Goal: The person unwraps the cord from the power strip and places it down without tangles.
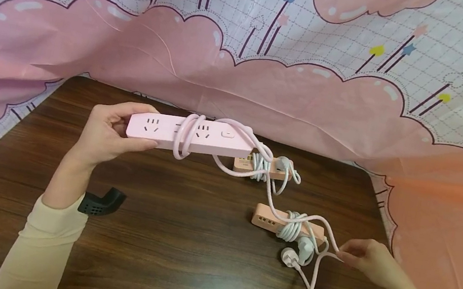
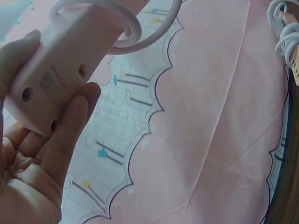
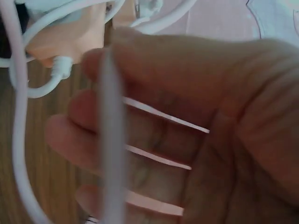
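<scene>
My left hand (image 1: 105,133) grips the left end of a pink power strip (image 1: 166,130), held up above the table with its sockets facing me. In the left wrist view the underside of the strip (image 2: 60,70) shows screw holes and a label. Its pink cord (image 1: 184,137) loops around the strip's middle and runs off the right end. On the right, my right hand (image 1: 375,266) pinches that cord (image 3: 112,140) between thumb and index finger. The cord's plug (image 1: 290,257) hangs or lies near the table; which one, I cannot tell.
Two orange power strips with pale cords wound around them lie on the dark wooden table (image 1: 132,239): one strip (image 1: 266,214) right of centre, the other (image 1: 243,165) farther back, partly behind the pink cord. A patterned pink cloth (image 1: 266,94) hangs behind the table.
</scene>
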Available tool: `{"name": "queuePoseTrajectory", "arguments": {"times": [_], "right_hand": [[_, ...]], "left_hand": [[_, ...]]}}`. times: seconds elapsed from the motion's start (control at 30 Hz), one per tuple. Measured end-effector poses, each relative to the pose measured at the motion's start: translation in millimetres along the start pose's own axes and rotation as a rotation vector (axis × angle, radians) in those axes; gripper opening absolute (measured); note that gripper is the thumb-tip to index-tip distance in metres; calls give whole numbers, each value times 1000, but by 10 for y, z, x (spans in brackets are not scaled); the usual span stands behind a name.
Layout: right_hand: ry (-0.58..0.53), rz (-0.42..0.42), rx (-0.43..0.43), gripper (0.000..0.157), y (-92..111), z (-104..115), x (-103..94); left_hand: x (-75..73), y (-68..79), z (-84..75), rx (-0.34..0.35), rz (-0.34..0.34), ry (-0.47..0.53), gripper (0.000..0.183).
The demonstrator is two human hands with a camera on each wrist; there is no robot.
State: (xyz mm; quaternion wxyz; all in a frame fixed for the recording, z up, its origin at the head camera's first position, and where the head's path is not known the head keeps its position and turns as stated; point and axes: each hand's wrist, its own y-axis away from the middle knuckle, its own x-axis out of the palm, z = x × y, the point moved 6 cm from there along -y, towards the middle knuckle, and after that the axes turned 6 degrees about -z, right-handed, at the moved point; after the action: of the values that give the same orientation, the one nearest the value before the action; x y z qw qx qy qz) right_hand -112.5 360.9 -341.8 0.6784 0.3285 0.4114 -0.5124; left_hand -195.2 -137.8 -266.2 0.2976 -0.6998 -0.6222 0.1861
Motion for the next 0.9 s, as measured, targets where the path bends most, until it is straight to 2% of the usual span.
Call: {"name": "queuePoseTrajectory", "arguments": {"times": [0.07,0.13,0.2,0.27,0.33,0.4,0.5,0.57,0.63,0.7,0.73,0.8,0.9], "right_hand": [[43,-29,-73,8,-29,101,1],[66,-79,-130,24,-75,252,-15],[92,-170,-185,41,-144,457,-39],[81,-261,-229,55,-236,698,-44],[28,-313,-296,61,-349,956,6],[-59,-297,-378,61,-476,1201,132],[-156,-228,-482,56,-667,1515,377],[-217,-197,-529,43,-768,1656,522],[-277,-202,-559,26,-848,1742,602],[-346,-241,-586,12,-904,1775,602],[-376,-272,-594,11,-926,1772,577],[-403,-377,-601,12,-954,1751,463],[-441,-563,-563,15,-948,1682,209]], "left_hand": [[47,-8,7,-8,8,0,48],[86,-14,17,-13,9,-4,49],[120,-19,29,-15,8,-9,49],[150,-22,49,-21,4,-17,48],[184,-22,77,-30,7,-23,47],[219,-17,103,-31,17,-43,46],[260,-8,123,-18,41,-59,46],[281,-6,128,-9,54,-67,47],[290,-4,132,-7,66,-58,47],[285,1,133,-9,73,-44,48],[280,4,132,-9,78,-36,48],[269,13,130,-13,94,-2,50],[276,28,121,-6,149,44,53]]}}
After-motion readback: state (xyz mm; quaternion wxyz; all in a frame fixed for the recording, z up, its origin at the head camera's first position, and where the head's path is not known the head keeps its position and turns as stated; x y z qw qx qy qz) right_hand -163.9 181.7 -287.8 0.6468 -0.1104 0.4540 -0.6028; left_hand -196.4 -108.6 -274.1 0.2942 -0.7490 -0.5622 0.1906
